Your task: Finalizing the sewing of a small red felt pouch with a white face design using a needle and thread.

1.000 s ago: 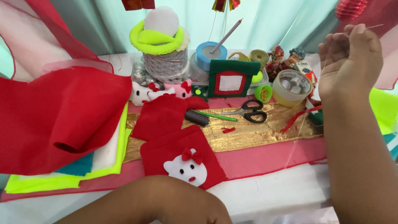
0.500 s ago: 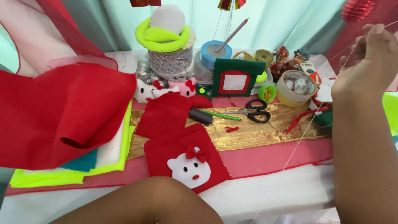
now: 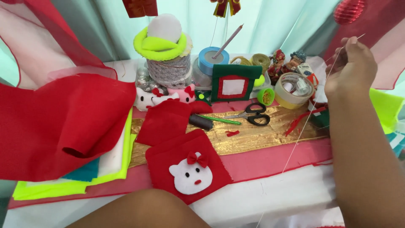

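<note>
Thread [image 3: 301, 137]: I see a pale strand running taut from the raised right hand [image 3: 350, 69] down to the near edge.
Grip: fingertips pinched shut on a needle [image 3: 359, 37], far right.
Left hand: only a forearm shows near; grip unknowable.
Progress: I judge the red cat patch [image 3: 190, 169] finished; stitching ongoing.
Containers: tape roll [image 3: 294, 89] rings small spools; blue roll [image 3: 213, 60] holds a stick.

Red felt square [image 3: 185, 166], white cat face; black-handled scissors [image 3: 253, 115]; gold runner [image 3: 261, 135].
</note>
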